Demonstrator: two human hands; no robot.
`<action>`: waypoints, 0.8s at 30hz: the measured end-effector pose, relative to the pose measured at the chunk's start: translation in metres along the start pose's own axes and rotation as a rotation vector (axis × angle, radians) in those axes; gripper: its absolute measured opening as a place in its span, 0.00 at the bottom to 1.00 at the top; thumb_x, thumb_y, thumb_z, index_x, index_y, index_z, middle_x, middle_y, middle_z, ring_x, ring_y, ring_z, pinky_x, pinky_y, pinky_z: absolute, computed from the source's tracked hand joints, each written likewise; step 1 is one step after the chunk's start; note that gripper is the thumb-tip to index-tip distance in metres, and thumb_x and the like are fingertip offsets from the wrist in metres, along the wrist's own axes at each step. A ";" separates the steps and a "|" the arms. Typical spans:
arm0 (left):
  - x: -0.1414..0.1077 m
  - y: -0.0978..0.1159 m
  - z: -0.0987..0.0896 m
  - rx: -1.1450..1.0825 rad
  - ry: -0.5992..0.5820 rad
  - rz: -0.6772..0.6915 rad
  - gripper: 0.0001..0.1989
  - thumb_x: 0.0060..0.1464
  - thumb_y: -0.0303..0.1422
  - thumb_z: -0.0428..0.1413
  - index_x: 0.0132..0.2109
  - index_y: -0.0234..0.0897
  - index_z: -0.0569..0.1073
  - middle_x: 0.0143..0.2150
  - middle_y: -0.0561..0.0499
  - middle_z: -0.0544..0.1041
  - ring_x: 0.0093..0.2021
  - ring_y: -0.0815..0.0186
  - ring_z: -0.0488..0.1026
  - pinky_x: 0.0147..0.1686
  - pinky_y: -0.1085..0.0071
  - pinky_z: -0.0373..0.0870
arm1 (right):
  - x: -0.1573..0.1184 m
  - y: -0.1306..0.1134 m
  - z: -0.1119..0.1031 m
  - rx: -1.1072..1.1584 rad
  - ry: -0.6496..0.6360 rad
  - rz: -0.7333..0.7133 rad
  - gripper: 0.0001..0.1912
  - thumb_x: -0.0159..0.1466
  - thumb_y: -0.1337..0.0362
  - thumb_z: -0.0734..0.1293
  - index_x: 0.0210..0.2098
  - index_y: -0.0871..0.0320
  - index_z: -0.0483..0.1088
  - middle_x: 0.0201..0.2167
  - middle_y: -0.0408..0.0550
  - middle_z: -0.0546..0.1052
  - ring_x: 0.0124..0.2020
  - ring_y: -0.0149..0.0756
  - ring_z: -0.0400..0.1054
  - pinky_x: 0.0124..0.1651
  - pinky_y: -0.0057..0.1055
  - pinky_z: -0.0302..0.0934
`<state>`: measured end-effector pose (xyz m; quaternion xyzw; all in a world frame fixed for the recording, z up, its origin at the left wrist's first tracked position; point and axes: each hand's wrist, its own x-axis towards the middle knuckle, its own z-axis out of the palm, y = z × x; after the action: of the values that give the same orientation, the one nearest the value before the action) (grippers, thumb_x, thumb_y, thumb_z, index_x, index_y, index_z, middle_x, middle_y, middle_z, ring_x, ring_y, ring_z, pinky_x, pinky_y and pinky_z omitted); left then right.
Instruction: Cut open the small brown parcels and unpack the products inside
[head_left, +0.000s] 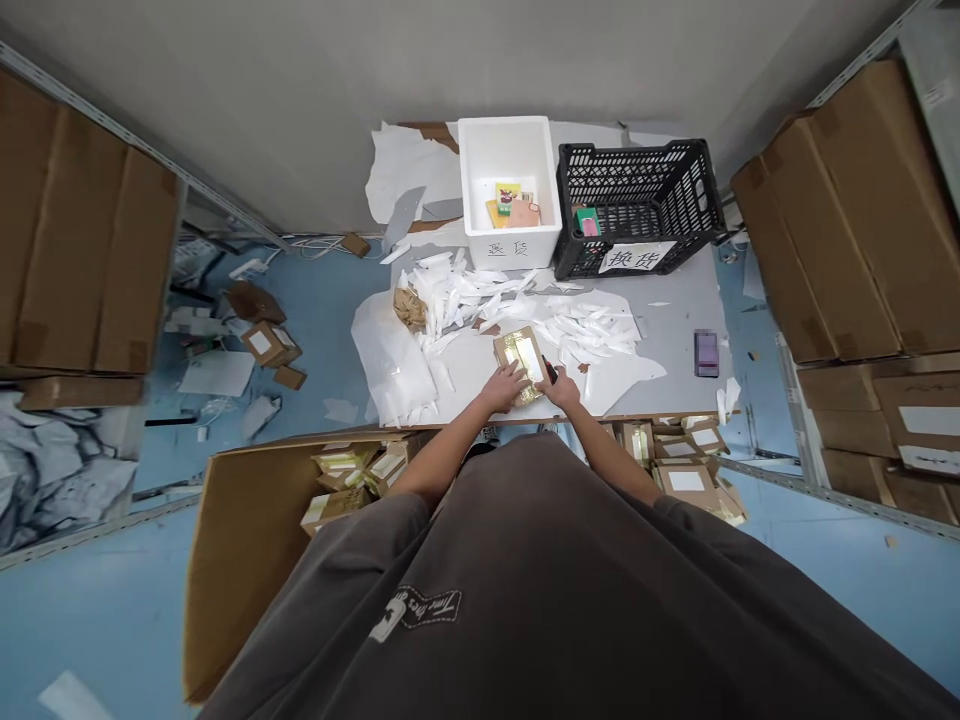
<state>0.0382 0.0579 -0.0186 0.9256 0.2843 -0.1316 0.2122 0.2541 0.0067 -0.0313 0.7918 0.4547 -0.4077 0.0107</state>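
A small cardboard box with a white label and shiny yellowish tape lies near the table's front edge. My left hand grips its left side, fingers resting over the top. On the box's right, my right hand is closed around a slim black-handled tool, and its fingers are against the box's edge. Whether the tool has a blade is too small to tell. White paper strips are piled around the box, with a crumpled brown paper to the left.
Behind the strips stand a white bin and a black crate, both with small packets inside. A phone lies at the table's right. Below are a large carton of taped boxes and more parcels. Shelves of cartons flank both sides.
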 end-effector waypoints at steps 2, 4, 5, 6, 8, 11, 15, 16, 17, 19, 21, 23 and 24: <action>0.008 0.005 -0.006 0.066 -0.014 0.000 0.34 0.55 0.27 0.65 0.69 0.43 0.74 0.71 0.39 0.72 0.76 0.43 0.58 0.72 0.48 0.56 | 0.003 -0.001 -0.002 -0.014 -0.008 -0.018 0.44 0.67 0.44 0.74 0.74 0.56 0.57 0.61 0.62 0.80 0.61 0.58 0.76 0.57 0.42 0.69; 0.018 0.009 -0.012 0.116 -0.017 -0.022 0.26 0.57 0.25 0.63 0.62 0.42 0.80 0.65 0.38 0.76 0.72 0.45 0.64 0.70 0.48 0.59 | 0.007 -0.002 -0.006 -0.033 -0.025 -0.047 0.45 0.67 0.45 0.75 0.75 0.56 0.56 0.61 0.62 0.80 0.61 0.57 0.76 0.57 0.42 0.69; 0.022 0.011 -0.014 0.133 -0.027 -0.029 0.23 0.57 0.25 0.62 0.59 0.42 0.82 0.63 0.38 0.77 0.71 0.45 0.65 0.70 0.48 0.59 | 0.009 -0.003 -0.008 -0.046 -0.035 -0.066 0.46 0.67 0.45 0.75 0.75 0.56 0.56 0.61 0.62 0.79 0.61 0.57 0.76 0.57 0.42 0.69; 0.026 0.012 -0.017 0.145 -0.036 -0.034 0.21 0.57 0.25 0.63 0.57 0.42 0.82 0.63 0.38 0.77 0.71 0.45 0.64 0.70 0.48 0.59 | 0.012 -0.003 -0.011 -0.060 -0.044 -0.086 0.47 0.66 0.45 0.76 0.75 0.56 0.55 0.62 0.62 0.79 0.61 0.57 0.75 0.57 0.41 0.69; 0.030 0.013 -0.019 0.149 -0.041 -0.038 0.24 0.53 0.25 0.65 0.58 0.42 0.82 0.67 0.40 0.75 0.74 0.44 0.60 0.71 0.49 0.58 | 0.018 -0.003 -0.016 -0.091 -0.062 -0.129 0.50 0.65 0.45 0.77 0.76 0.56 0.54 0.62 0.62 0.79 0.62 0.57 0.75 0.56 0.41 0.69; 0.028 0.013 -0.017 0.105 -0.028 -0.049 0.33 0.47 0.25 0.68 0.62 0.43 0.78 0.75 0.42 0.68 0.79 0.43 0.53 0.73 0.48 0.55 | 0.025 -0.002 -0.024 -0.117 -0.094 -0.202 0.52 0.63 0.44 0.79 0.76 0.55 0.53 0.61 0.62 0.79 0.61 0.57 0.75 0.55 0.40 0.69; 0.022 0.021 -0.014 0.017 0.006 -0.185 0.35 0.47 0.31 0.72 0.63 0.38 0.75 0.73 0.34 0.67 0.78 0.42 0.56 0.74 0.48 0.54 | 0.028 0.008 -0.037 -0.041 -0.032 -0.252 0.42 0.71 0.41 0.70 0.74 0.55 0.56 0.58 0.61 0.80 0.58 0.56 0.76 0.55 0.39 0.68; 0.022 0.025 -0.014 -0.003 0.021 -0.240 0.35 0.48 0.33 0.72 0.64 0.37 0.74 0.72 0.32 0.68 0.78 0.42 0.56 0.74 0.48 0.56 | 0.027 0.013 -0.042 -0.009 -0.004 -0.254 0.37 0.74 0.40 0.66 0.72 0.55 0.59 0.56 0.60 0.81 0.56 0.55 0.77 0.54 0.39 0.68; 0.024 0.030 -0.014 -0.021 0.034 -0.293 0.35 0.50 0.35 0.72 0.64 0.36 0.73 0.71 0.30 0.68 0.77 0.41 0.57 0.72 0.49 0.58 | 0.026 0.020 -0.049 0.021 0.013 -0.260 0.32 0.76 0.41 0.62 0.69 0.56 0.61 0.53 0.59 0.82 0.54 0.53 0.78 0.53 0.38 0.68; 0.029 0.041 -0.013 -0.044 0.047 -0.366 0.35 0.51 0.37 0.71 0.64 0.36 0.72 0.70 0.29 0.68 0.76 0.41 0.58 0.70 0.51 0.62 | 0.023 0.034 -0.062 0.070 -0.017 -0.296 0.27 0.79 0.42 0.55 0.64 0.55 0.65 0.44 0.54 0.83 0.44 0.48 0.80 0.48 0.35 0.69; 0.035 0.051 -0.011 -0.048 0.047 -0.405 0.34 0.51 0.37 0.71 0.63 0.36 0.72 0.69 0.29 0.68 0.74 0.42 0.61 0.68 0.52 0.64 | 0.020 0.048 -0.074 0.104 -0.124 -0.359 0.24 0.80 0.45 0.53 0.61 0.53 0.67 0.34 0.46 0.81 0.32 0.41 0.77 0.41 0.30 0.69; 0.039 0.059 -0.010 -0.050 0.049 -0.441 0.33 0.51 0.38 0.71 0.61 0.35 0.72 0.66 0.30 0.70 0.70 0.43 0.64 0.65 0.54 0.66 | 0.017 0.061 -0.082 0.112 -0.247 -0.407 0.21 0.80 0.47 0.55 0.58 0.52 0.69 0.28 0.40 0.77 0.23 0.35 0.72 0.35 0.27 0.67; 0.041 0.061 -0.009 -0.051 0.053 -0.458 0.32 0.51 0.38 0.71 0.60 0.35 0.72 0.64 0.31 0.71 0.69 0.44 0.66 0.64 0.55 0.66 | 0.016 0.066 -0.085 0.106 -0.297 -0.420 0.19 0.80 0.49 0.57 0.57 0.52 0.70 0.26 0.38 0.76 0.21 0.33 0.70 0.33 0.26 0.66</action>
<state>0.1072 0.0360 -0.0060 0.8344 0.4957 -0.1446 0.1926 0.3598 0.0122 -0.0086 0.6111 0.5803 -0.5361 -0.0491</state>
